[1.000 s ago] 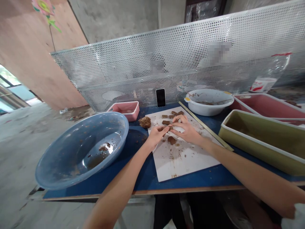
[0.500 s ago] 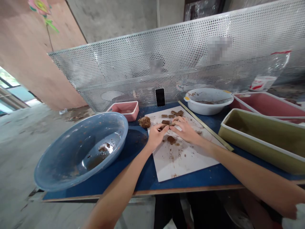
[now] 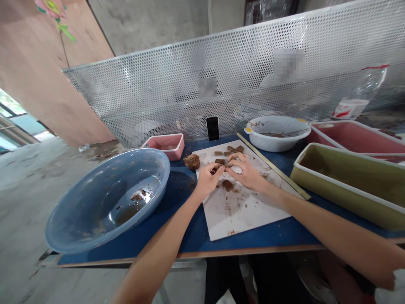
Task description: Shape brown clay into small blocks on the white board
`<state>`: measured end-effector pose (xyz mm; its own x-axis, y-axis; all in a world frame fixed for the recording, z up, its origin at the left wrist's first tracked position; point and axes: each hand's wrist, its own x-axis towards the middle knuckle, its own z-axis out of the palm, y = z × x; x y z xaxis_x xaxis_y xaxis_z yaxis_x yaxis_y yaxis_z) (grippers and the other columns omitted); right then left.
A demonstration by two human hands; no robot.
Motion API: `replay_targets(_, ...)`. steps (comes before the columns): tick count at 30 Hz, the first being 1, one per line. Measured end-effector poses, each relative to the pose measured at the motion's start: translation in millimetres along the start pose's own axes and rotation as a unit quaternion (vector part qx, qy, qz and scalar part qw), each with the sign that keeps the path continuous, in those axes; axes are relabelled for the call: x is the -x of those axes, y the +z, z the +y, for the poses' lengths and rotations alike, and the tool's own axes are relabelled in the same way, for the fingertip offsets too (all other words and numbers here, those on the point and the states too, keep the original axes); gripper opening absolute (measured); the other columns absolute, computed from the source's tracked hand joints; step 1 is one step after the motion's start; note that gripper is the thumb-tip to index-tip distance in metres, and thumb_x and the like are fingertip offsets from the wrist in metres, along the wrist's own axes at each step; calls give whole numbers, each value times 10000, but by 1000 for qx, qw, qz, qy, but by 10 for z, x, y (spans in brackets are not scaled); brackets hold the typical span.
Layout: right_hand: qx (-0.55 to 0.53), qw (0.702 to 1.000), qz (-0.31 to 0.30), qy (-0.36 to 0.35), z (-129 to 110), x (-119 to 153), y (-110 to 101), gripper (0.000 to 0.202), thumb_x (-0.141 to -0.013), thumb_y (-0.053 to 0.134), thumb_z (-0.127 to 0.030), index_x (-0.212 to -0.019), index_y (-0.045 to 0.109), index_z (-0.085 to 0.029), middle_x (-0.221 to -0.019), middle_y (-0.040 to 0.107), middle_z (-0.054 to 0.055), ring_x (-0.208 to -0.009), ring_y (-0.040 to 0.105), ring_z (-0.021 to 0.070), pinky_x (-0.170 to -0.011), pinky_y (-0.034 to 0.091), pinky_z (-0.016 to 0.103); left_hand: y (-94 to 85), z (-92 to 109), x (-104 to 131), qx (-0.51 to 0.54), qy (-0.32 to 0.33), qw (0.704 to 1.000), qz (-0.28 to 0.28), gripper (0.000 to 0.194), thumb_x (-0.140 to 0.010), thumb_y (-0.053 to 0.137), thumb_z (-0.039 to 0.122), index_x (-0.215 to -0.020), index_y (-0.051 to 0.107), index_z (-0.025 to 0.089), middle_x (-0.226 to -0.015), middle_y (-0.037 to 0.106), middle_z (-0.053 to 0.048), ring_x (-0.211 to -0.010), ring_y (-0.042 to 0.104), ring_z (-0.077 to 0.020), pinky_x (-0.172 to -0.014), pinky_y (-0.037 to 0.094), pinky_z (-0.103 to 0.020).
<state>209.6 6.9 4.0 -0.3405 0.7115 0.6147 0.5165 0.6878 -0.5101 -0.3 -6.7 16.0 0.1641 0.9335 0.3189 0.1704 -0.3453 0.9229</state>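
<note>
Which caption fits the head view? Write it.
Left hand and right hand close together amid brown pieces on a white board.

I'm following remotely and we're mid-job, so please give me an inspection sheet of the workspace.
Surface: blue table; white board on it, strewn with brown crumbs.
Job's things: short brown pieces and a brown lump on the board.
Clutter: blue basin left; white basin, green trough right; yellowish strip along the board's right edge; phone behind the board.
Hands: left hand and right hand meet at a small brown piece, mostly hidden.
Cables: nothing seen.
Surroundings: perforated metal screen behind the table.
</note>
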Motion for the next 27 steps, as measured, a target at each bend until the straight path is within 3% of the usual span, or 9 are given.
replay_targets(7,-2,1000,-25,14,37,26,-37,512,-1157,411,-633,-958,729,-284,-1161,674,130,-1227,648,354,-1137,514,641,-49,49,-4,24,-10,1000,-8,471,-877,829,625,-906,861,155,-888,810,-90,-804,646,-208,-779,480,-327)
replay_targets(12,22,1000,5,-8,16,61,-25,441,-1000,732,-676,-1279,711,-335,-1308,657,126,-1333,621,379,-1190,498,661,-75,79,-10,61,-54,996,-22,516,-795,889,672,-891,865,166,-798,753,-53,-765,608,-187,-764,455,-325)
replay_targets(18,32,998,44,-29,10,65,0,245,-1017,750,-552,-1172,788,-366,-1293,675,118,-1323,630,392,-1192,484,711,-41,30,-8,81,-74,993,-39,628,-744,890,786,-833,821,169,-714,653,-15,-687,508,-146,-682,374,-304)
replay_targets(24,29,996,73,-33,-48,65,-26,205,-1016,728,-521,-1111,805,-357,-1262,689,119,-1280,644,390,-1178,485,717,-43,-28,-24,84,-102,991,-9,767,-755,790,924,-620,637,185,-593,492,20,-606,409,-115,-634,288,-304)
replay_targets(27,21,996,79,-42,-75,55,-45,197,-1022,714,-524,-1106,795,-365,-1236,698,115,-1251,655,377,-1154,505,697,-47,-3,-22,96,-121,987,-37,747,-708,847,905,-655,695,175,-602,498,21,-607,416,-112,-615,272,-298)
